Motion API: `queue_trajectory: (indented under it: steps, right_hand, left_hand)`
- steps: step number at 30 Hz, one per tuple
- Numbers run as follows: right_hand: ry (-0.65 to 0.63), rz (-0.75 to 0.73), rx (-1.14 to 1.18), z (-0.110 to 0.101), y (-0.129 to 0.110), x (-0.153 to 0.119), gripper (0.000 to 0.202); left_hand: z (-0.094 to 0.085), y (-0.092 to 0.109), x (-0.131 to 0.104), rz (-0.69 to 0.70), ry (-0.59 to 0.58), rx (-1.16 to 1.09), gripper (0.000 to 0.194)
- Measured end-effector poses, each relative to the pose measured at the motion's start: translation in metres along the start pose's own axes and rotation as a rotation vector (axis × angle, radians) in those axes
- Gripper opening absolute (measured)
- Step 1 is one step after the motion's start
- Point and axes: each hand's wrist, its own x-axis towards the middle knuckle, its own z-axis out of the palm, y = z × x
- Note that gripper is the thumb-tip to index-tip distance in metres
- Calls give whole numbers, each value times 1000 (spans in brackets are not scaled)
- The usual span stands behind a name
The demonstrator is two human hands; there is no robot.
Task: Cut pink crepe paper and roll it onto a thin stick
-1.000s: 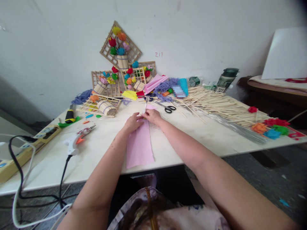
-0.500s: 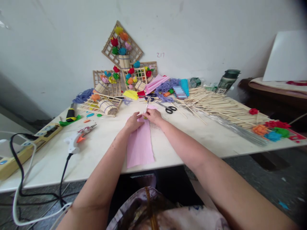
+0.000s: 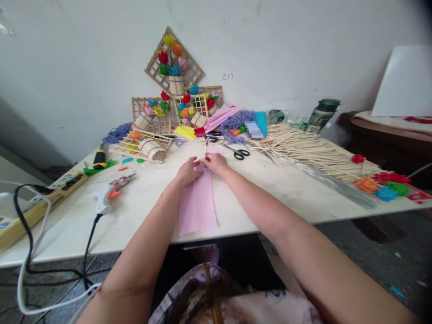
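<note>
In the centre of the frame, the pink paper strip (image 3: 197, 204) lay on the table (image 3: 135, 202), its long axis running nearly up the frame. The left hand (image 3: 188, 172) rested over it, nearer than the right; its grip could not be told. The right hand (image 3: 218, 163), at the right edge, seemed to pinch a slim white tool (image 3: 206, 150).

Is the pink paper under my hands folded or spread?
Spread: the paper lies flat on the table, its near end fully visible; beneath your left hand, cannot tell.
</note>
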Motion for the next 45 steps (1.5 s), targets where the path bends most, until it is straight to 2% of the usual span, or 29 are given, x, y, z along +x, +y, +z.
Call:
queue_trajectory:
  steps: [8, 17, 21, 24, 26, 31, 36, 45]
  right_hand:
    - [2, -15, 7, 0, 0, 0, 36]
    - [30, 47, 180, 2, 5, 2, 36]
    - [56, 59, 193, 1, 5, 1, 35]
    - [97, 76, 134, 0, 3, -1, 35]
    - [117, 90, 77, -2, 2, -2, 36]
    - [85, 100, -4, -4, -1, -4, 38]
    - [56, 73, 74, -4, 0, -2, 38]
    - [98, 83, 72, -7, 0, -3, 39]
  left_hand:
    - [-1, 2, 0, 2, -2, 6, 69]
    - [0, 0, -1, -6, -8, -16, 70]
    - [2, -1, -3, 64, 96, -17, 56]
    - [1, 3, -8, 38, 217, 118, 36]
    - [0, 7, -11, 18, 247, 220, 31]
    - [2, 11, -15, 87, 242, 390, 32]
    - [4, 9, -16, 138, 263, 446, 39]
    - [3, 16, -19, 212, 196, 608, 36]
